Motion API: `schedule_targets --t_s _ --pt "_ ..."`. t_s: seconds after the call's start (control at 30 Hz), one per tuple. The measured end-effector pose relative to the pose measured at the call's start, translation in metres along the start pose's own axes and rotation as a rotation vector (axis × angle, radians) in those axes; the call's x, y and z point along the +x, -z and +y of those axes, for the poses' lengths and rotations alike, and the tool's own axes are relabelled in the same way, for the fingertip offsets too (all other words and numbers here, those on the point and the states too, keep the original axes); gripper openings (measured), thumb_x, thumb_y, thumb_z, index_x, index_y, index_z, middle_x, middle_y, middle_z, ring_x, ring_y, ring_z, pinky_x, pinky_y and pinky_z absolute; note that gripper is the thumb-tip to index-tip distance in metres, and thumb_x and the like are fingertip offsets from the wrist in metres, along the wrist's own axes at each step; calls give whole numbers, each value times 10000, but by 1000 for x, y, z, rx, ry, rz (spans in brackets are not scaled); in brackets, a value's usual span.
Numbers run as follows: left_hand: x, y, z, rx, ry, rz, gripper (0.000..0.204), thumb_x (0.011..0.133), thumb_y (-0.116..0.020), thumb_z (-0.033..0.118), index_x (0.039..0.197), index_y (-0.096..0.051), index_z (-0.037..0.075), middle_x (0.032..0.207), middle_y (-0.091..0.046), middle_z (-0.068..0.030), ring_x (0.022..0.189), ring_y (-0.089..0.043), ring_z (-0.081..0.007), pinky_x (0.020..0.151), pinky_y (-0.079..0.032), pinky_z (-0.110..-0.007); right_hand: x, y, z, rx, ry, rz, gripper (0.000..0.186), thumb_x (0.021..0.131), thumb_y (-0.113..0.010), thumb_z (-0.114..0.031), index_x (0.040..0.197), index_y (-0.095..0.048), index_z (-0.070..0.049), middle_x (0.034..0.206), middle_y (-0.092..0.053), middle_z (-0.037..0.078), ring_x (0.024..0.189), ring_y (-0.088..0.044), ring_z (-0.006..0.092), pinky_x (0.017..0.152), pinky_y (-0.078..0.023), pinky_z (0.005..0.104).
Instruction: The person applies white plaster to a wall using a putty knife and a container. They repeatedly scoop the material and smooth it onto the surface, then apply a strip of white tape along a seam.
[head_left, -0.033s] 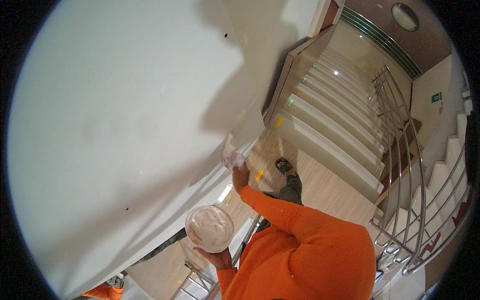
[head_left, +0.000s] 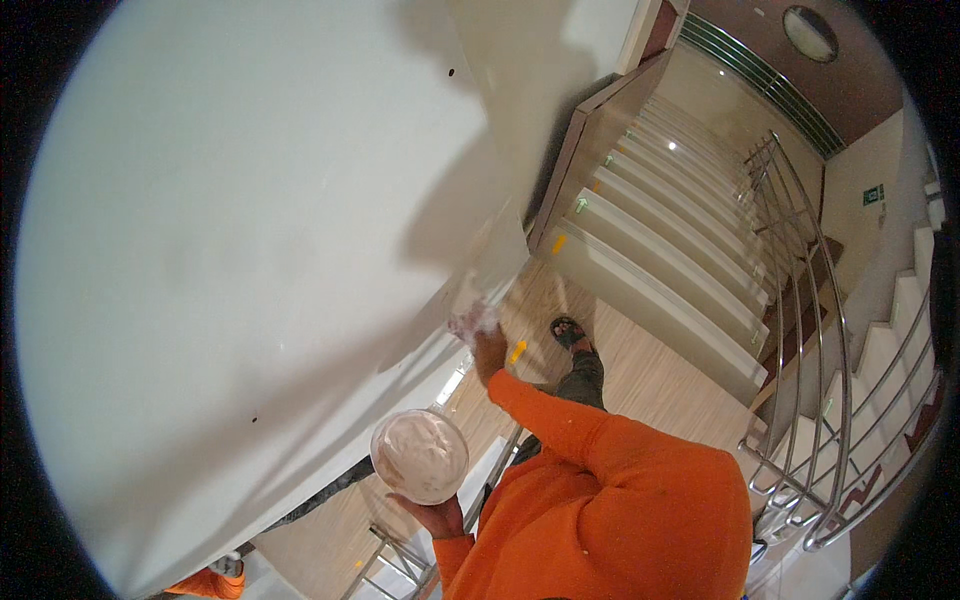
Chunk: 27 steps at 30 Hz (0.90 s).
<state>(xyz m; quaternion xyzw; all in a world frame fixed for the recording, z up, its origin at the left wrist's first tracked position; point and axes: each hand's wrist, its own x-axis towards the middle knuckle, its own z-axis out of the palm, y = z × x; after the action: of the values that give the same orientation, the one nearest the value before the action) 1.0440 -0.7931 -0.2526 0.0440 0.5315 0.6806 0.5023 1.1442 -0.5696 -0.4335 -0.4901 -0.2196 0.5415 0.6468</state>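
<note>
My left hand (head_left: pixel 434 513) is wrapped under a round white bowl (head_left: pixel 376 470) at the lower middle. Creamy, pale pinkish-white paste (head_left: pixel 420 452) covers the bowl's inside. Further up, my right hand (head_left: pixel 487 338) is closed on a pale, white-smeared flat tool (head_left: pixel 469 318); its exact kind is hard to make out. The tool is at the lower edge of the big white wall (head_left: pixel 230 240), near its right corner. White smears also show on the fingers. Both arms are in orange sleeves (head_left: pixel 560 420).
A staircase (head_left: pixel 660 230) with steel handrails (head_left: pixel 835 300) lies to the right. Below is a wood-look floor (head_left: pixel 640 345) with my sandalled foot (head_left: pixel 568 332). Metal framing (head_left: pixel 395 555) stands under the bowl. Another person's orange sleeve (head_left: pixel 210 583) shows at the lower left.
My right hand, with the flat tool, has shifted slightly to the right. The bowl and my left hand have barely moved. The other person's arm at the lower left has shifted a little.
</note>
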Motion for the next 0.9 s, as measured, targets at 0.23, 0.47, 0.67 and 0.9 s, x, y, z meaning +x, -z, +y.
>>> schedule_targets --t_s 0.23,0.47,0.67,0.9 --pt "8 -34 3 613 -2 113 801 932 -319 765 1551 -297 258 1596 -322 -29 1457 -310 -290 1201 -242 -527 134 32 -7 388 -561 121 160 902 -561 -195 935 -653 -67 885 -665 56 754 -632 177 653 -506 343" --pt "4 18 -8 -67 -5 23 800 932 -320 765 1551 -295 259 1596 -321 -27 1458 -308 -286 1202 -244 -517 147 9 -53 192 -521 181 181 876 -544 -151 932 -668 -31 820 -650 61 701 -637 225 650 -524 387" --pt "-5 21 -4 -55 -11 17 807 930 -320 768 1549 -298 250 1594 -324 -30 1457 -311 -287 1201 -244 -523 107 -6 -48 -359 -3 205 290 848 -547 -106 1066 -635 64 1042 -688 221 988 -652 382 871 -500 460" --pt "-7 51 -6 -113 4 3 798 930 -325 765 1550 -290 263 1595 -320 -36 1462 -300 -295 1203 -240 -528 13 -33 -32 -494 -70 37 382 850 -555 -127 1164 -612 82 1126 -664 270 1064 -629 416 910 -479 472"
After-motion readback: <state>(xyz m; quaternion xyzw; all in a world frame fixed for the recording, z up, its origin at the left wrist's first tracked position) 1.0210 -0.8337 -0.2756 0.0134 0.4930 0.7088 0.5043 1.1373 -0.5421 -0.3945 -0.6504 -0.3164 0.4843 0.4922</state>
